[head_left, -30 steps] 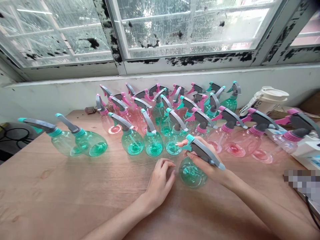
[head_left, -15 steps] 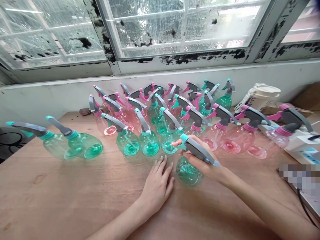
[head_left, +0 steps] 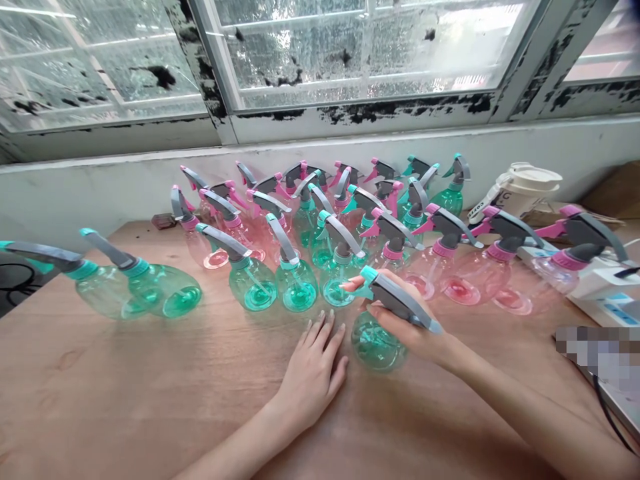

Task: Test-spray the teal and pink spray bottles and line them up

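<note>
Right now the worktop (head_left: 125,393) under the window carries a crowd of spray bottles, and I am setting one more beside them. I count roughly a dozen green ones and about as many pink; the far rows overlap, so neither tally is sure. One white cup (head_left: 525,190) stands at the right. My right hand (head_left: 400,330) is clenched round the green spray bottle (head_left: 375,343), upright just before the front row. My left hand (head_left: 313,370) lies flat, holding nothing. Next, I judge, calls for nudging it into line.
</note>
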A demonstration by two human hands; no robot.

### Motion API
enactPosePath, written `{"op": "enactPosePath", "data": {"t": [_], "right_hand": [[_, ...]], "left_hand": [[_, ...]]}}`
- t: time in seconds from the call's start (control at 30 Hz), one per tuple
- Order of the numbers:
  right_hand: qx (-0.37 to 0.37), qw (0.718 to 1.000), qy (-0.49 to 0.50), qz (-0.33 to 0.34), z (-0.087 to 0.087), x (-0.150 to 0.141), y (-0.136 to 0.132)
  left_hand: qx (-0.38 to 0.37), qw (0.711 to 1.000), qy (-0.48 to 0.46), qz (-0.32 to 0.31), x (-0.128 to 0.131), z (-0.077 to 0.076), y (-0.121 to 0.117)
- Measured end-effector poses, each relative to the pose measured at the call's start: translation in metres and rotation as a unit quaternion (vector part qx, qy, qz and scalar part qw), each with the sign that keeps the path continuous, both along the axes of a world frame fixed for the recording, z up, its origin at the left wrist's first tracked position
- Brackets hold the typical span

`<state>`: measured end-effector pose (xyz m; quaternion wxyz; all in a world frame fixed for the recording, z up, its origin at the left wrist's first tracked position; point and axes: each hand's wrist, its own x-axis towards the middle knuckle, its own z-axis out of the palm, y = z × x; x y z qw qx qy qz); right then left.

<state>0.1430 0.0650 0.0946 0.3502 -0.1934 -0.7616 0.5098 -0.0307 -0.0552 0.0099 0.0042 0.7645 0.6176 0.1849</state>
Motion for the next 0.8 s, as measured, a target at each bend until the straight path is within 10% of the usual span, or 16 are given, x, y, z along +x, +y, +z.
{"op": "enactPosePath", "data": {"t": [0.8], "right_hand": [[0.013,1.0,-0.013,0.01,-0.0001,0.0007,0.0019]], "left_hand": [[0.001,0.999,0.043,0.0,-0.0007,0.0009,0.0006]]}}
